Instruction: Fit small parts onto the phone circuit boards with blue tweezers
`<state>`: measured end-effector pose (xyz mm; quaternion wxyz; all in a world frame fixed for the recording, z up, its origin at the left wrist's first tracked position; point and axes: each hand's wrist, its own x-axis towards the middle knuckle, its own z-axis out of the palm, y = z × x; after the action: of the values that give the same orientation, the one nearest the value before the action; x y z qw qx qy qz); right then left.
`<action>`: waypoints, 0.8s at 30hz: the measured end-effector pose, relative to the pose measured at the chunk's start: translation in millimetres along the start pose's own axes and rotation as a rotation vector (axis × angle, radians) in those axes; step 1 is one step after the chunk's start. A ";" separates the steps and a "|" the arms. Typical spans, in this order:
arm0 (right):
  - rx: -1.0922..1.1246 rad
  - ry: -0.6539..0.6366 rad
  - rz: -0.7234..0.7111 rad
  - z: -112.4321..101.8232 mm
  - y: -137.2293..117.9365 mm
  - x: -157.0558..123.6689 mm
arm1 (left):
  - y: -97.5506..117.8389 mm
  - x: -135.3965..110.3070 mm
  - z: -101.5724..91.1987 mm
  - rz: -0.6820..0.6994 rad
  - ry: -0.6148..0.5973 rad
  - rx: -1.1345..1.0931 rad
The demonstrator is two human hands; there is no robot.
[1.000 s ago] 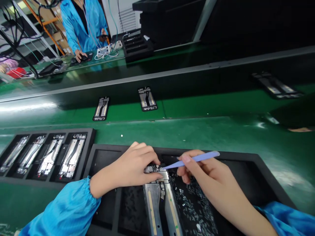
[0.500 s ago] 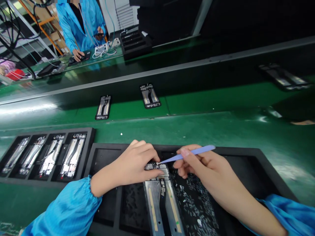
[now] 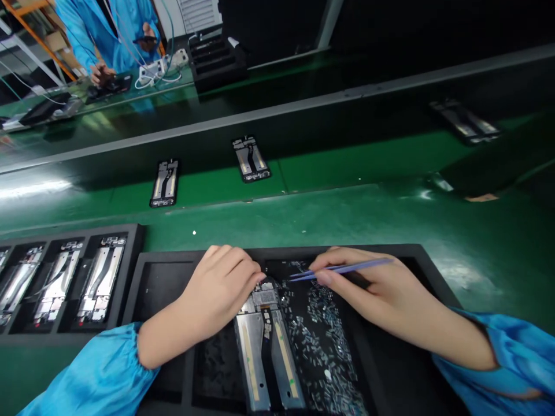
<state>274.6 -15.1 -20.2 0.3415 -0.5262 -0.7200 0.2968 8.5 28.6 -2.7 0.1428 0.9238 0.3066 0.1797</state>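
Observation:
An opened phone point(image 3: 255, 335) lies in front of me on a black foam tray point(image 3: 169, 254), its silver plate and dark flex cable showing. My left hand point(image 3: 221, 283) is closed at the phone's upper left corner, fingers curled round the edge; its fingertips are partly hidden. Between the thumb and fingers of my right hand point(image 3: 368, 289) is a pair of purple tweezers point(image 3: 347, 268). Their tips point left, slightly apart, just right of the phone's top end. Below them, many tiny shiny parts point(image 3: 321, 329) are scattered in a tray compartment. Whether the tips hold anything is too small to tell.
Another foam tray point(image 3: 137, 242) on the left holds several opened phones. Two more phones point(image 3: 165, 184) lie beyond on the green strip, and another point(image 3: 466, 121) at the far right. Across the bench, a person in blue point(image 3: 117, 34) has one hand on a mouse.
The tweezers have come off the phone's top end to its right, over the tiny parts. My left thumb has drawn back from across the phone. The whole view has shifted.

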 end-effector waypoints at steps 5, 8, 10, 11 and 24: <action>-0.096 -0.011 -0.325 -1.1 -6.6 -10.8 | 57.5 -33.1 17.6 0.162 0.163 0.176; -0.318 -0.049 -0.588 -2.3 -10.3 -16.9 | 75.3 -51.1 34.0 0.210 0.119 0.310; -0.455 -0.070 -0.730 -2.3 -11.8 -16.2 | 76.1 -56.0 39.8 0.230 0.078 0.346; -0.504 -0.091 -0.777 -2.4 -12.8 -14.7 | 74.7 -56.5 40.8 0.235 0.071 0.353; -0.509 -0.122 -0.789 4.2 -9.4 -26.9 | 69.0 -48.7 38.2 0.327 0.064 0.445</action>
<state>271.8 -43.7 -20.1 0.2455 -0.2612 -0.9335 -0.0109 23.6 -60.5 -23.0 -0.1043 0.9635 0.1895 0.1576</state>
